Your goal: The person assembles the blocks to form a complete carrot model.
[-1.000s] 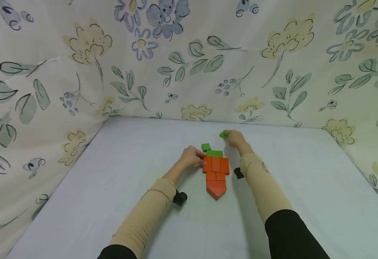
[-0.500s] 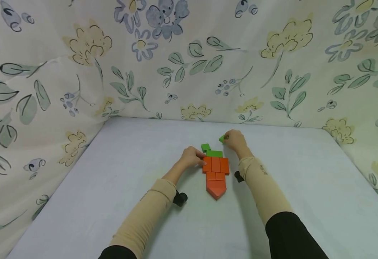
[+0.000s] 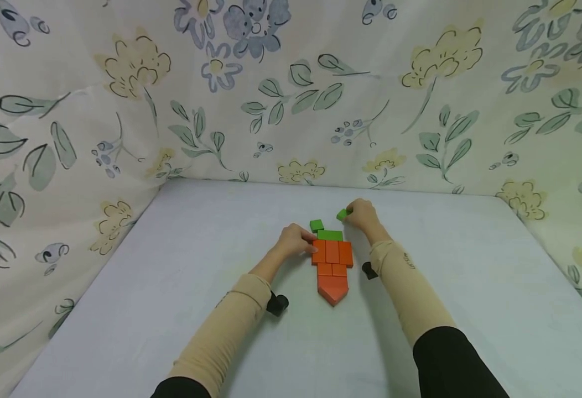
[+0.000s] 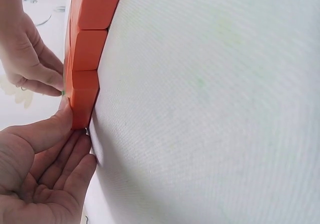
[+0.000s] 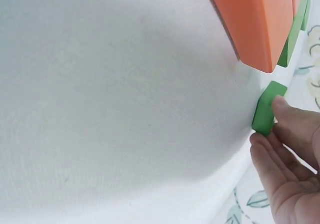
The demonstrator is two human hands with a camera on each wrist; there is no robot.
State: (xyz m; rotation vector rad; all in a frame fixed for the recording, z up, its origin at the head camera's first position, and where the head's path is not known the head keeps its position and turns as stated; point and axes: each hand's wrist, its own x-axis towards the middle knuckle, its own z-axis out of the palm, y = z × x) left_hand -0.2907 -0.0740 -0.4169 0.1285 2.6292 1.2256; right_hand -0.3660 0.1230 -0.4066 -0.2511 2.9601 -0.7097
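My left hand (image 3: 293, 241) holds the left edge of an orange block (image 3: 318, 255), thumb on top and fingers against its side. In the left wrist view the thumb (image 4: 61, 116) lies at the block's upper edge. My right hand (image 3: 363, 214) pinches a small green block (image 5: 269, 108) between thumb and fingers, just beyond and right of the arrangement. Orange blocks form a shape with a pointed block (image 3: 333, 289) toward me. A long green block (image 3: 330, 235) lies along its far end. Another small green block (image 3: 317, 225) sits tilted at that block's far left corner.
White cloth covers the table (image 3: 181, 249). A floral curtain (image 3: 291, 99) hangs behind it and along the sides. Black wrist cameras, one at the left cuff (image 3: 277, 304) and one at the right cuff (image 3: 368, 270), sit beside the beige sleeves.
My right hand has shifted slightly toward me, and the green block in its fingers has turned. My left hand stays at the orange block.
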